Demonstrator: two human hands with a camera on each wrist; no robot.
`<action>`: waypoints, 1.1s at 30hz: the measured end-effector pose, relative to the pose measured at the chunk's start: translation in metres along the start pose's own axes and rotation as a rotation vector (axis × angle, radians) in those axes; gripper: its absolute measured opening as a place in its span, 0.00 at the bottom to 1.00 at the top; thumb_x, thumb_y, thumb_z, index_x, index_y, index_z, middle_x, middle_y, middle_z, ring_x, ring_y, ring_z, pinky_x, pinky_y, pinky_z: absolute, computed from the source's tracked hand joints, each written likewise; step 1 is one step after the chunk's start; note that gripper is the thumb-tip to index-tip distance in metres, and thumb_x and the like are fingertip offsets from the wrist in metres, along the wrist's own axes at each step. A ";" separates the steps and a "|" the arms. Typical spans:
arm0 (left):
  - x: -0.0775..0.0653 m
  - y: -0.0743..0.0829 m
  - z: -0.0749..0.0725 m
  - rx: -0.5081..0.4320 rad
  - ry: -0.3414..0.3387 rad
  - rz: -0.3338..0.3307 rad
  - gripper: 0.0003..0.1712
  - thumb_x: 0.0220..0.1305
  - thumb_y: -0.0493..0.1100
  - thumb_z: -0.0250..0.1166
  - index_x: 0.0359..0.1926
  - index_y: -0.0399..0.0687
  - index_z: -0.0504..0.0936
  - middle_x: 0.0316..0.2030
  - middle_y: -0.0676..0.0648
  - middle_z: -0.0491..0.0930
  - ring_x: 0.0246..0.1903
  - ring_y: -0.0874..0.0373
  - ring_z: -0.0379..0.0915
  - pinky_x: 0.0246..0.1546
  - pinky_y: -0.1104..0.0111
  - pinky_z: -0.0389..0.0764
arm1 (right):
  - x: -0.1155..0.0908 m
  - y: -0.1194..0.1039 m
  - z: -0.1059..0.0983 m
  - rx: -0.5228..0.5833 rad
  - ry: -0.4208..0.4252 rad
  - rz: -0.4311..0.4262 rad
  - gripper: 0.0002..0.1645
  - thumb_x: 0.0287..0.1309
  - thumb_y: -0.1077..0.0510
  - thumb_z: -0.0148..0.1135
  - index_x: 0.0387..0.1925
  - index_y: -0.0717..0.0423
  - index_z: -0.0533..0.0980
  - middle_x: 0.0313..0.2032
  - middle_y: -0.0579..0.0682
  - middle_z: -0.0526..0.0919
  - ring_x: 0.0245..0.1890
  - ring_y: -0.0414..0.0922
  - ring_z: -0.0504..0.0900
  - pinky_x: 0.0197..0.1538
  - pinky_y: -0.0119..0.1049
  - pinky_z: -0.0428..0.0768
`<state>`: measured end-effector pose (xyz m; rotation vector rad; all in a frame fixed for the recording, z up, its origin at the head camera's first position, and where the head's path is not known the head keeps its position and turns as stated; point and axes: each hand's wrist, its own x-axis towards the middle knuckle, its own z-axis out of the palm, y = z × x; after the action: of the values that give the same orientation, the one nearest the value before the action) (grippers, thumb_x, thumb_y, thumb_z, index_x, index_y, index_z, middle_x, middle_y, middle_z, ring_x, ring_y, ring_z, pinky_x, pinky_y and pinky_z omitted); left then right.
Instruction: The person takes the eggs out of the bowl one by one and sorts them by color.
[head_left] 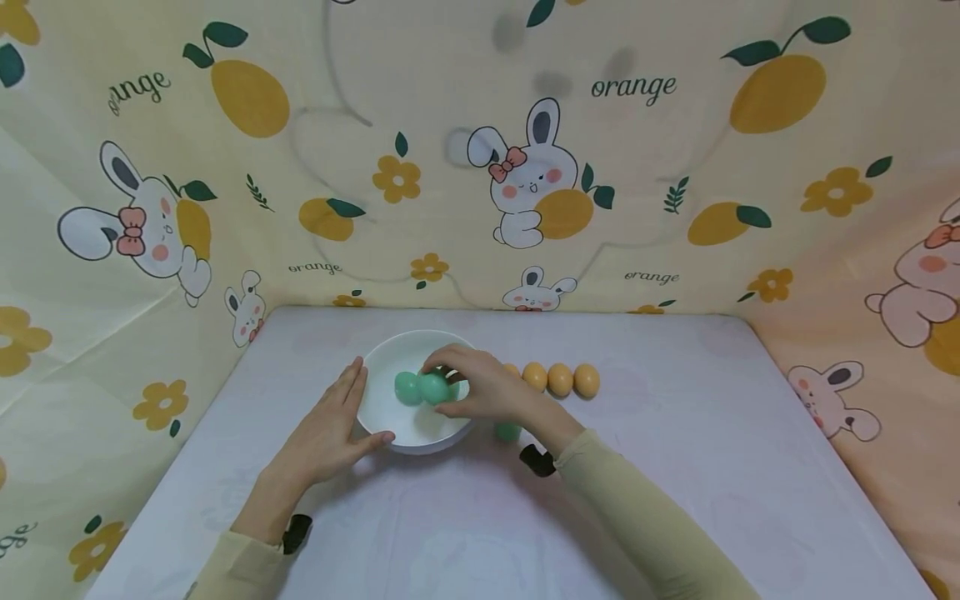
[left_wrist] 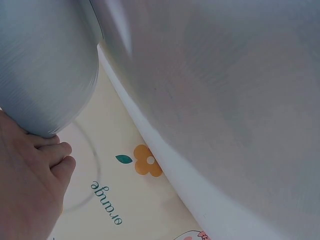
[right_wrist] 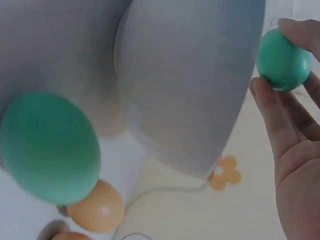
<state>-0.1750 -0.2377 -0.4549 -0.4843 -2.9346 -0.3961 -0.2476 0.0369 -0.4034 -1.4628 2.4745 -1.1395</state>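
A white bowl (head_left: 384, 421) stands on the table, its outer wall large in both wrist views. Fairly straight fingers of my left hand (head_left: 322, 437) touch its left side, with the thumb at the near rim. Over the bowl, my right hand (head_left: 487, 387) pinches a green egg (head_left: 434, 388) between thumb and fingers; the right wrist view shows this green egg (right_wrist: 284, 60) above the rim. Another green egg (head_left: 406, 388) lies inside the bowl to its left. On the table beneath my right wrist sits a further green egg (head_left: 507, 432), partly hidden by the arm.
Several orange-tan eggs (head_left: 559, 380) form a row right of the bowl, the leftmost partly behind my right hand. A pale cloth covers the table (head_left: 675, 500). Printed curtains (head_left: 450, 208) with rabbits and oranges rise behind and at both sides.
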 end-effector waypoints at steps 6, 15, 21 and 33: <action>0.000 0.002 -0.002 -0.005 -0.011 -0.005 0.63 0.55 0.73 0.57 0.73 0.35 0.42 0.74 0.41 0.37 0.72 0.44 0.39 0.68 0.49 0.54 | -0.013 0.006 -0.012 0.076 0.087 0.021 0.32 0.45 0.59 0.75 0.54 0.52 0.72 0.52 0.43 0.74 0.50 0.40 0.77 0.50 0.28 0.79; -0.001 0.003 -0.003 -0.003 -0.010 0.005 0.63 0.54 0.74 0.56 0.73 0.34 0.43 0.74 0.40 0.37 0.72 0.44 0.38 0.68 0.50 0.54 | -0.035 0.014 -0.024 0.099 0.215 0.059 0.32 0.45 0.59 0.74 0.55 0.51 0.72 0.54 0.43 0.73 0.50 0.42 0.78 0.50 0.30 0.79; -0.001 0.003 -0.004 -0.004 -0.013 -0.004 0.63 0.54 0.74 0.57 0.73 0.34 0.43 0.74 0.41 0.37 0.72 0.44 0.38 0.69 0.50 0.54 | -0.051 0.011 -0.032 0.087 0.272 0.092 0.32 0.45 0.65 0.74 0.54 0.55 0.72 0.54 0.49 0.74 0.50 0.47 0.78 0.51 0.35 0.80; -0.001 0.003 -0.003 0.001 -0.015 -0.007 0.63 0.54 0.73 0.57 0.73 0.35 0.43 0.74 0.41 0.36 0.72 0.44 0.38 0.69 0.50 0.53 | -0.085 0.033 -0.037 0.061 0.312 0.156 0.32 0.45 0.62 0.74 0.54 0.55 0.72 0.54 0.49 0.74 0.49 0.49 0.79 0.50 0.37 0.81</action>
<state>-0.1730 -0.2356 -0.4517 -0.4796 -2.9512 -0.3942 -0.2395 0.1329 -0.4225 -1.1264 2.6638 -1.4942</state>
